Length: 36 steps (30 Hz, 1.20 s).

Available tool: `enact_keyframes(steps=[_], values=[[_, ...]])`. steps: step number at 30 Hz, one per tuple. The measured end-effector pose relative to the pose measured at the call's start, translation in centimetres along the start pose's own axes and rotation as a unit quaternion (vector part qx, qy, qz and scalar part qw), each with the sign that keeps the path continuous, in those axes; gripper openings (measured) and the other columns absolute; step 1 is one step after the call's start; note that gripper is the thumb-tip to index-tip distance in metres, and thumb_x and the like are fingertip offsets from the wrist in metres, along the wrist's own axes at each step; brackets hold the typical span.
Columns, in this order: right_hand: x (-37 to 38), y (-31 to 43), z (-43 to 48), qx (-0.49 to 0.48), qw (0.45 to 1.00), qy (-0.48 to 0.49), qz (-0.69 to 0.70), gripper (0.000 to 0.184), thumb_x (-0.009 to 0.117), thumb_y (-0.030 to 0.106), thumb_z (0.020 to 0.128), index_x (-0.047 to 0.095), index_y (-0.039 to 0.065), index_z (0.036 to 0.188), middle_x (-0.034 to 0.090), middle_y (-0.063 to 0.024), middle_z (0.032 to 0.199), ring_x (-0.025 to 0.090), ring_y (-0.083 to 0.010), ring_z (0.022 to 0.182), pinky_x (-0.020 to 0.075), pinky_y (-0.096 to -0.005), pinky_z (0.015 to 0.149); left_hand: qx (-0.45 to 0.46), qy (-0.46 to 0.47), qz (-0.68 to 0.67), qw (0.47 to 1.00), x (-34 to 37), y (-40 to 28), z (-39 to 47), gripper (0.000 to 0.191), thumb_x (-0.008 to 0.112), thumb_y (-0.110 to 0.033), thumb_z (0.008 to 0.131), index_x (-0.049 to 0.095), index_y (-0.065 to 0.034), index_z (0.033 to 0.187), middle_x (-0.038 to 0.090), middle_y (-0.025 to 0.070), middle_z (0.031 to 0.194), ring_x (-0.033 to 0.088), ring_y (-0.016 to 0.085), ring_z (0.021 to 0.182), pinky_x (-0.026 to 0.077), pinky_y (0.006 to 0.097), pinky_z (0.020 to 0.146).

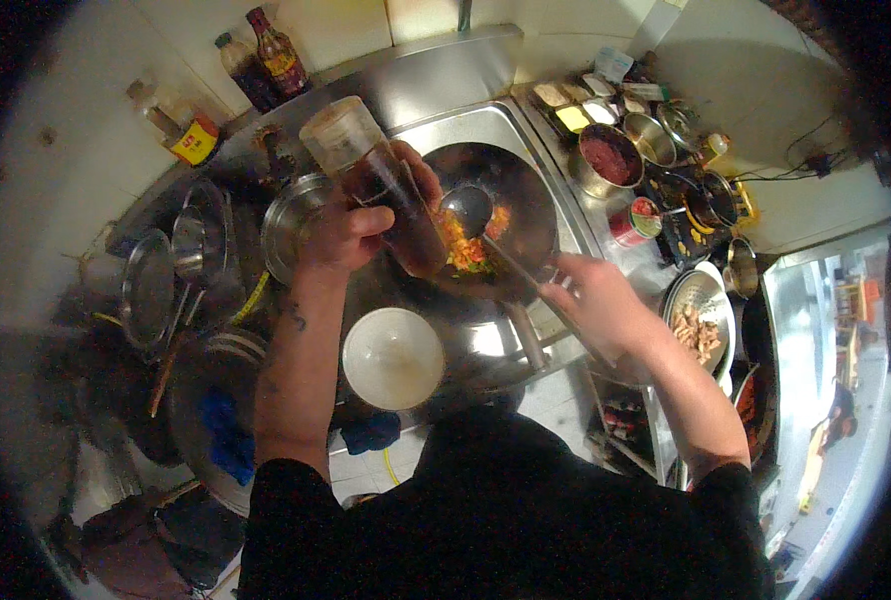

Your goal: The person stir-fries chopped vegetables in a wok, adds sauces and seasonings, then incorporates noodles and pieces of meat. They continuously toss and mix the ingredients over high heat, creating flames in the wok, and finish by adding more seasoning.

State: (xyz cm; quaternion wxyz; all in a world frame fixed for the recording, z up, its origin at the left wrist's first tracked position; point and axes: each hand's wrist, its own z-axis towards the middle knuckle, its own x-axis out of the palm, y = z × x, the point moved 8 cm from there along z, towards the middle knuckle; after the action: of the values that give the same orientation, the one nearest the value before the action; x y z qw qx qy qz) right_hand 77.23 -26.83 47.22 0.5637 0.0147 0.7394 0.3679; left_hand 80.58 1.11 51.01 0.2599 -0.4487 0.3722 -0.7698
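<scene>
My left hand [359,225] grips a clear bottle of dark liquid [397,202], tilted beside the wok with its wide pale end up to the left. My right hand [588,300] holds the long handle of a ladle [468,211], whose dark bowl rests over the food. In the blackened wok [524,180] lie orange-red and green chopped pieces [464,247]. The wok's handle [524,334] points towards me. An empty white bowl [393,358] stands on the steel worktop in front of me. The bottle's lower end covers part of the wok's left rim.
Sauce bottles [280,56] stand on the back ledge. A steel pot [609,159], a red can [635,222] and seasoning containers [571,118] are at right, above a perforated bowl of brown pieces [715,304]. Metal strainers [148,289] and a steel pot [284,232] are at left.
</scene>
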Motion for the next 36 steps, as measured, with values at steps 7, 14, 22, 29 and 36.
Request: enact_keyframes(steps=[7, 14, 22, 29, 36], values=[[0.9, -8.0, -6.3, 0.106, 0.99, -0.035, -0.09, 0.042, 0.07, 0.033, 0.096, 0.065, 0.001, 0.122, 0.071, -0.025, 0.105, 0.069, -0.0443, 0.096, 0.0556, -0.0502, 0.083, 0.025, -0.008, -0.025, 0.999, -3.5, -1.2, 1.3, 0.076, 0.082, -0.027, 0.074, 0.051, -0.0059, 0.14, 0.064, 0.0109, 0.114, 0.064, 0.024, 0.101, 0.053, 0.0407, 0.094], [4.0, -11.9, -9.3, 0.224, 0.968, 0.034, 0.106, 0.047, 0.072, 0.031, 0.097, 0.062, 0.002, 0.133, 0.072, -0.0254, 0.102, 0.073, -0.0344, 0.085, 0.0554, -0.0431, 0.081, 0.034, -0.039, -0.088, 0.995, -7.0, -3.1, 0.7, 0.088, 0.082, -0.029, 0.075, 0.042, -0.0114, 0.151, 0.059, 0.0085, 0.122, 0.059, 0.019, 0.088, 0.044, 0.0363, 0.079], [6.5, -13.0, -9.9, 0.223, 0.969, 0.081, 0.071, 0.062, 0.072, 0.042, 0.097, 0.059, -0.004, 0.137, 0.076, -0.0224, 0.098, 0.075, -0.03, 0.086, 0.0576, -0.0389, 0.081, 0.064, -0.098, -0.107, 0.987, -9.0, -4.6, -0.5, 0.078, 0.08, -0.035, 0.075, 0.048, -0.0112, 0.142, 0.052, 0.0059, 0.11, 0.054, 0.017, 0.081, 0.042, 0.0352, 0.076], [10.3, -14.1, -11.0, 0.336, 0.898, 0.152, 0.241, 0.053, 0.071, 0.035, 0.1, 0.058, -0.002, 0.134, 0.07, -0.0101, 0.081, 0.064, -0.0119, 0.061, 0.0524, -0.03, 0.056, 0.095, -0.189, 0.024, 0.977, -14.0, -6.9, -0.4, 0.066, 0.075, -0.028, 0.08, 0.051, -0.0094, 0.139, 0.059, 0.0094, 0.113, 0.063, 0.024, 0.095, 0.052, 0.041, 0.089], [11.7, -9.7, -10.4, 0.418, 0.732, 0.16, 0.514, 0.023, 0.066, 0.03, 0.103, 0.06, 0.008, 0.103, 0.059, -0.001, 0.073, 0.049, -0.0078, 0.049, 0.0376, -0.0241, 0.041, 0.157, -0.414, 0.325, 0.836, -27.1, -13.9, -2.6, 0.064, 0.075, -0.026, 0.092, 0.041, 0.0005, 0.14, 0.058, 0.0148, 0.131, 0.061, 0.029, 0.118, 0.051, 0.0411, 0.103]])
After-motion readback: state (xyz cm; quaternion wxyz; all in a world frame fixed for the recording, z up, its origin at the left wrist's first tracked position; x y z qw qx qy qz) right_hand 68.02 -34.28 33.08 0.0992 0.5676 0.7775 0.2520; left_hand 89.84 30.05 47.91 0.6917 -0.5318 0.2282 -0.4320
